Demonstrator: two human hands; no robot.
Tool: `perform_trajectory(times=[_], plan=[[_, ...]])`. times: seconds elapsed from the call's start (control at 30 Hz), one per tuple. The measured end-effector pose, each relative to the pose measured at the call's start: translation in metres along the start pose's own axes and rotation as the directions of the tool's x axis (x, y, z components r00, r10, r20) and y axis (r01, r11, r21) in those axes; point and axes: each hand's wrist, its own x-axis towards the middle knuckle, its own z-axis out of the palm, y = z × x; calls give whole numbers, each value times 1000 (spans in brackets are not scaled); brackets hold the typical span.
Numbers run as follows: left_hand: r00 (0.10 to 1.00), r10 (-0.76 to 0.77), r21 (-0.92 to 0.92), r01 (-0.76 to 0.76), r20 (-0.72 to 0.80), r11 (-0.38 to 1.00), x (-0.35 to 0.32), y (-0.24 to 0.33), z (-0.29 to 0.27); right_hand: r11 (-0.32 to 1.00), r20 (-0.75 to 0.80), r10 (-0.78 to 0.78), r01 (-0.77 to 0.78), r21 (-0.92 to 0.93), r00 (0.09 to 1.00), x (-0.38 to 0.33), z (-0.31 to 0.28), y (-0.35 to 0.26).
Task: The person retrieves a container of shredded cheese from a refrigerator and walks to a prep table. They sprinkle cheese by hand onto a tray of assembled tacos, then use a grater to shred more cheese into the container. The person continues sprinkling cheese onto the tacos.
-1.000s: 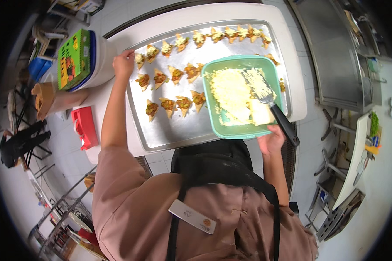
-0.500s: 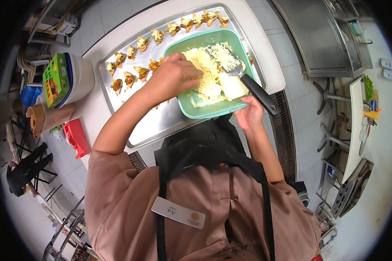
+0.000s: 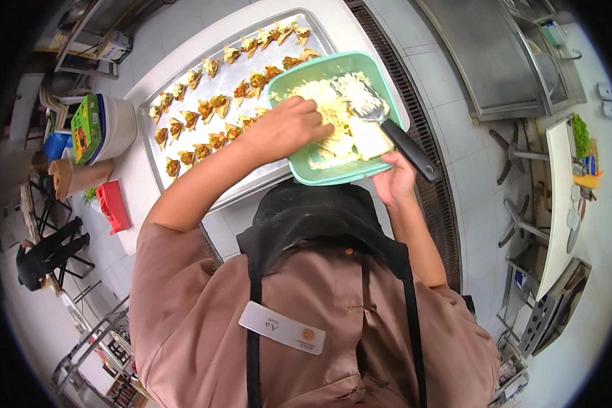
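Observation:
My right hand [image 3: 394, 179] grips the near right corner of a pale green plastic container [image 3: 299, 170], tilted over the tray's near right part. In it lie yellowish grated cheese [image 3: 319, 102], a pale block of cheese [image 3: 372, 141] and a flat grater with a black handle [image 3: 408, 149] sticking out over the rim. White shreds cover the grater's face. My left hand [image 3: 292, 128] reaches in from the left, its curled fingers closed in the grated cheese; the fingertips are partly hidden. Rows of small filled pastry cups [image 3: 217, 141] stand on a metal tray [image 3: 251, 183]; the far row has pale shreds on top.
The tray lies on a white table [image 3: 132, 139]. At its left stand a white tub [image 3: 119, 129] with a green box [image 3: 87, 129] and a red holder [image 3: 113, 207]. A floor drain grate [image 3: 438, 211] runs at the right; a steel unit [image 3: 483, 61] stands beyond. Someone in black is far left.
The container sits farther right and nearer relative to the tray, so more pastry rows show. My left hand has moved slightly right and down, still in the cheese. The whole view has shifted a little.

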Motion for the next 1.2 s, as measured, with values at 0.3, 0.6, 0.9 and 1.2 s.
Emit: perform_trajectory(times=[0.3, 0.6, 0.9, 1.2], plan=[[963, -270, -452, 235, -13, 861, 94, 13, 25, 999, 27, 37, -37, 5, 999, 12, -73, -70], [771, -529, -854, 497, 354, 154, 139, -40, 12, 999, -36, 3, -1, 41, 999, 51, -82, -98], [616, -736, -779, 595, 281, 200, 162, -159, 56, 992, -137, -117, 123, 37, 984, 48, -122, -135], [667, -718, -392, 725, 196, 566, 168, -226, 141, 982, -241, -176, 187, 26, 954, 44, -129, -135]])
